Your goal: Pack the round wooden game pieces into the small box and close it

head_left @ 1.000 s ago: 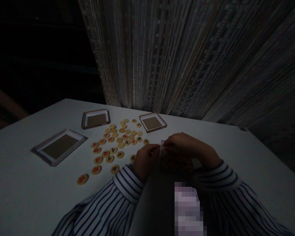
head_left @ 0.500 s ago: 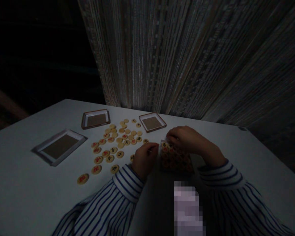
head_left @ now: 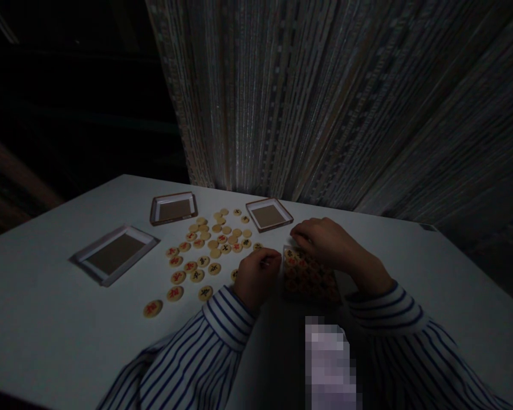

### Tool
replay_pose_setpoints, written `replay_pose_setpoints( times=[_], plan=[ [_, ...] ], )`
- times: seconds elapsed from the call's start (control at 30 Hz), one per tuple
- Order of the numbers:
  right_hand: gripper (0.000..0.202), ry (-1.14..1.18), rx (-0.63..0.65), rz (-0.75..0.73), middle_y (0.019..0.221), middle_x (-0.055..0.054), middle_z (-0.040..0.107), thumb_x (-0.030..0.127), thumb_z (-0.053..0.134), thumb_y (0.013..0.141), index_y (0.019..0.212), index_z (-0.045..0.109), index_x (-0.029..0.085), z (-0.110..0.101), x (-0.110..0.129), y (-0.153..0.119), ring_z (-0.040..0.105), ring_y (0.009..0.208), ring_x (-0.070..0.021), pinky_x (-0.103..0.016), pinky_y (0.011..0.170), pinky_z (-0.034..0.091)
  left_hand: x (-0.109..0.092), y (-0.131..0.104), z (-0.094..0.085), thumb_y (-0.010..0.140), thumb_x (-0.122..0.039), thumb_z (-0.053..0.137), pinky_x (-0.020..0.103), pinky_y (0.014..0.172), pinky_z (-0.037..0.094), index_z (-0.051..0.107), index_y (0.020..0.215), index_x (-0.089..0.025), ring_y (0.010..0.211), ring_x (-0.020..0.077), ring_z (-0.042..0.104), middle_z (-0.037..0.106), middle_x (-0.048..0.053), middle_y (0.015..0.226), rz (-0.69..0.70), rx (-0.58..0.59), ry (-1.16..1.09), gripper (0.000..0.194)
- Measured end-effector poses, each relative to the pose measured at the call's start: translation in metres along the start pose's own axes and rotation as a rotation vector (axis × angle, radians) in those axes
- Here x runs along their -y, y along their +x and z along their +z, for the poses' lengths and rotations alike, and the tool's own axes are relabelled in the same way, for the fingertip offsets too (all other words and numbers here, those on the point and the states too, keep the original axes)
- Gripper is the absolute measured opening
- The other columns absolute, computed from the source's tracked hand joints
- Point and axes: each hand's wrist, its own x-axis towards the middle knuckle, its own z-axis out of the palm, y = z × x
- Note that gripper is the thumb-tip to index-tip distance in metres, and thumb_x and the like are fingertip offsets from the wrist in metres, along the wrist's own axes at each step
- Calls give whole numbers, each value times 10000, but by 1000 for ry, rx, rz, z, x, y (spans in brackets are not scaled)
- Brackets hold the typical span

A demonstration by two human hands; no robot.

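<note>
Rows of round pieces with red and dark characters fill a box (head_left: 310,279) in front of me. My left hand (head_left: 256,276) is closed at the box's left edge, its fingertips pressed together; whatever they may hold is too small to make out. Over the far side of the box, my right hand (head_left: 322,240) is closed with fingers curled down, and its fingertips are partly hidden. Many loose round pieces (head_left: 214,268) lie spread on the white table to the left, some showing characters and some plain.
Three shallow trays rest on the table: one at the left (head_left: 115,253), one at the back left (head_left: 174,209) and one at the back middle (head_left: 269,215). A string curtain (head_left: 248,102) hangs behind the table's far edge (head_left: 222,192).
The whole view has shifted slightly, so the table's things appear a little further right. Both hands keep nearly the same places beside and over the box.
</note>
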Motion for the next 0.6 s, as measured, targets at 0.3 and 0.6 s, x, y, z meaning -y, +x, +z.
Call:
replay_pose_setpoints(
  times=[0.3,0.6],
  plan=[
    [272,-1,-24,-7,880,-72,672,251,378,860,872,634,160,-2,6,0,592,837,-194,-282,706,344,-10,-2,-7,740,-248,550,232,620,459,647,733,-155,661,129,583,648,29,724,115,-22,26,135],
    [242,19,-132,-8,881,-70,656,237,392,853,849,621,159,-2,15,-3,567,848,-202,-298,712,338,-26,25,-55,746,-328,563,247,628,474,655,783,-144,670,144,596,661,38,749,155,-56,62,209]
  ],
)
